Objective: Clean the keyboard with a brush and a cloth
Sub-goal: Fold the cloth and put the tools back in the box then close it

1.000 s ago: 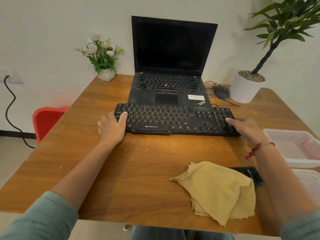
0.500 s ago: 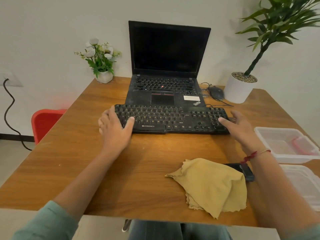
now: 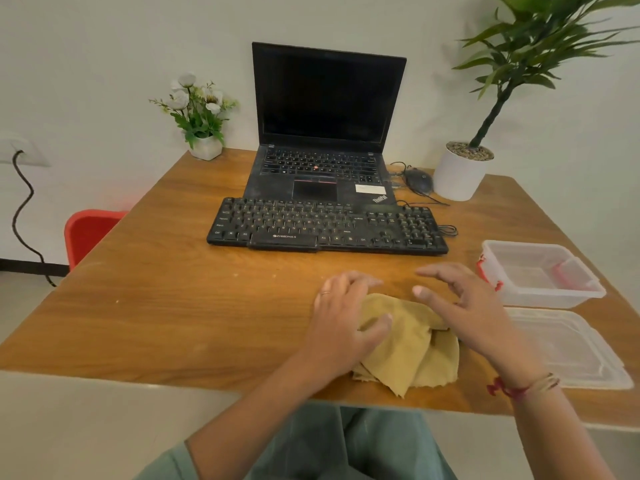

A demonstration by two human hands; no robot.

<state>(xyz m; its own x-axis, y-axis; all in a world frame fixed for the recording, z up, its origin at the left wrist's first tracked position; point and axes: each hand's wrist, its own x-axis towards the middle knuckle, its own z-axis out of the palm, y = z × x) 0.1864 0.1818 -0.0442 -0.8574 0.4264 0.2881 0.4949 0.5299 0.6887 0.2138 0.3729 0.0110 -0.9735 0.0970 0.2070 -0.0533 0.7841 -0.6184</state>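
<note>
- The wooden table (image 3: 173,306) fills most of the view and carries everything below except the chair.
- An open black laptop (image 3: 325,98) stands at the far middle with its screen dark.
- A tall green plant in a white pot (image 3: 459,174) stands at the far right corner.
- The black keyboard (image 3: 325,230) lies flat just in front of the laptop, its far edge overlapping the laptop's front lip. No hand touches it.
- A red chair (image 3: 90,230) shows past the table's left edge.
- A clear tub with red clips (image 3: 540,271) sits at the right edge, with a flat clear lid (image 3: 568,348) nearer the person.
- The yellow cloth (image 3: 412,344) lies crumpled near the table's near edge, well apart from the keyboard.
- The right hand (image 3: 464,306) hovers over the cloth's right side, fingers spread apart and bent, holding nothing.
- The left hand (image 3: 343,317) rests on the cloth's left part, thumb on the fabric and fingers loosely curved towards the table beyond it, not closed round the cloth.
- A small white pot of white flowers (image 3: 204,147) stands left of the laptop.
- A black mouse (image 3: 419,178) lies between the laptop and the tall plant's pot.
</note>
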